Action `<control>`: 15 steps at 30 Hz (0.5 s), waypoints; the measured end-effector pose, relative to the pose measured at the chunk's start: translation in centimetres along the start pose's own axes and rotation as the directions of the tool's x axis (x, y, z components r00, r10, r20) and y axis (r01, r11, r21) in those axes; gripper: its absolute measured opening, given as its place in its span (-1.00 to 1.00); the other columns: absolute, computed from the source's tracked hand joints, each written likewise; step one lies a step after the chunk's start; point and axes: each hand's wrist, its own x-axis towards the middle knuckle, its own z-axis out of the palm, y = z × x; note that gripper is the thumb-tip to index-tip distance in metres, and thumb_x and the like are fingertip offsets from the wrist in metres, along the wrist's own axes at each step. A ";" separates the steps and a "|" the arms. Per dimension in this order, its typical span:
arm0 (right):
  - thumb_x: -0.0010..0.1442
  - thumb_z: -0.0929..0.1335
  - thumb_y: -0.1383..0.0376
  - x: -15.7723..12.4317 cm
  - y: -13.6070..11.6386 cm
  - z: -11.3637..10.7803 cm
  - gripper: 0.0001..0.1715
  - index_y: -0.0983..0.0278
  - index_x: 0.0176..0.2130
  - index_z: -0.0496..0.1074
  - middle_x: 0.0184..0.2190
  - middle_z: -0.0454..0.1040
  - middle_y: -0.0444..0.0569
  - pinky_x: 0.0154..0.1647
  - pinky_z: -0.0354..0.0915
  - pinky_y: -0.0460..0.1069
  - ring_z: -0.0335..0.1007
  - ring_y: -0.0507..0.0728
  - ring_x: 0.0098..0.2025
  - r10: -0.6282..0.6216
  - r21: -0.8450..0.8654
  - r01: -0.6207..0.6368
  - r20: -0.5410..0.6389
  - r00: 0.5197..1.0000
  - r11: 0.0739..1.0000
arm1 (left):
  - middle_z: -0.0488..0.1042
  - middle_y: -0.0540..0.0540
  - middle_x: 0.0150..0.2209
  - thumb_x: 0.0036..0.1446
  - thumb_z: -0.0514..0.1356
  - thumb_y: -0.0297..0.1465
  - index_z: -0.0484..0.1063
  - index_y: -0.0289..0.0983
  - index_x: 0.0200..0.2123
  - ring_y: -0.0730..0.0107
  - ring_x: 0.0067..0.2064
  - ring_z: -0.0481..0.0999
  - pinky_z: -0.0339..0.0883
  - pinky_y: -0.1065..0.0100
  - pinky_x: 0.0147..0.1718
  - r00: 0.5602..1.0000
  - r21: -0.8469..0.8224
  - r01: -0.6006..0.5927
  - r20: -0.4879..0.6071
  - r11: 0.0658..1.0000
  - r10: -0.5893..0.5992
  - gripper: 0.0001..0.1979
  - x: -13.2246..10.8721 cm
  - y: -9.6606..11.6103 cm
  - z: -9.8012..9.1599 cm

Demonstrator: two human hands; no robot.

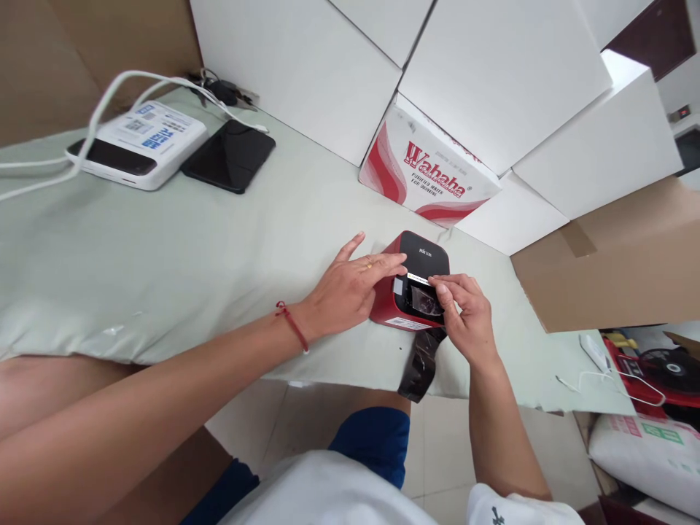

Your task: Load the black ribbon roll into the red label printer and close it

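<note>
A small red box-shaped device with a black top [421, 251] stands on the covered table. My left hand [350, 288] rests on its left side and top, with fingers stretched out and thumb spread. At the device's right edge, my right hand [466, 310] has thumb and forefinger pinched together by the end of a narrow white strip [418, 278]. What lies between those fingertips is hidden. A crumpled piece of clear film [425, 300] shows in the dark recess below the strip. From the device's front, a shiny black band [421, 364] hangs over the table edge.
A white power bank-like device [164, 135] with a cable and a black phone [230, 154] lie at the left. Behind stand a Wahaha carton [432, 168] and stacked white boxes [492, 73]. A brown carton [607, 255] and a small white cabled device [595, 351] are at the right.
</note>
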 end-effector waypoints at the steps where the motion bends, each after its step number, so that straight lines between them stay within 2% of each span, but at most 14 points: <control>1: 0.52 0.31 0.22 0.0 0.0 0.1 -0.67 0.19 -0.01 0.67 -0.08 0.67 0.03 0.04 0.42 0.16 0.53 0.19 -0.01 -0.007 -0.009 0.007 -0.017 1.000 1.000 | 0.61 -0.14 0.24 0.17 -0.01 -0.74 0.27 -0.24 0.39 0.25 0.35 0.53 -0.05 -0.20 0.54 1.000 0.010 -0.028 -0.007 1.000 0.028 -0.26 -0.2 -0.1 0.1; 4: 0.50 0.33 0.26 -0.4 -0.2 0.8 -0.72 0.19 -0.01 0.66 -0.08 0.67 0.04 0.06 0.42 0.17 0.54 0.19 -0.01 -0.033 -0.037 0.029 -0.084 0.996 0.999 | 0.56 -0.17 0.29 0.27 0.05 -0.69 0.45 -0.21 0.24 0.19 0.40 0.45 0.14 -0.11 0.48 0.988 0.086 -0.139 -0.050 0.987 0.143 -0.45 -0.6 -0.2 0.6; 7: 0.48 0.34 0.33 -1.5 -0.7 1.4 -0.73 0.17 0.04 0.63 0.00 0.66 0.05 0.13 0.43 0.21 0.54 0.20 0.06 -0.063 0.004 0.064 -0.127 0.990 0.998 | 0.53 -0.20 0.30 0.31 0.09 -0.66 0.52 -0.22 0.12 0.13 0.42 0.41 0.27 -0.07 0.42 0.972 0.186 -0.182 -0.116 0.966 0.205 -0.57 -0.8 -0.2 0.7; 11: 0.44 0.34 0.44 -3.6 -1.7 1.5 -0.64 0.13 0.10 0.59 0.08 0.64 0.06 0.18 0.44 0.25 0.53 0.21 0.13 -0.107 0.080 0.118 -0.131 0.986 0.990 | 0.61 -0.23 0.16 0.31 0.09 -0.65 0.53 -0.29 0.07 0.10 0.30 0.50 0.46 0.03 0.26 0.956 0.263 -0.204 -0.152 0.943 0.249 -0.64 -0.5 0.1 0.1; 15: 0.40 0.35 0.51 -5.0 -2.2 1.3 -0.58 0.12 0.11 0.57 0.06 0.65 0.05 0.18 0.44 0.26 0.54 0.20 0.12 -0.130 0.090 0.143 -0.136 0.982 0.986 | 0.65 -0.18 -0.03 0.34 0.07 -0.65 0.54 -0.30 0.04 0.19 0.12 0.57 0.55 0.19 0.08 0.952 0.287 -0.219 -0.145 0.933 0.268 -0.66 -0.1 0.5 -0.5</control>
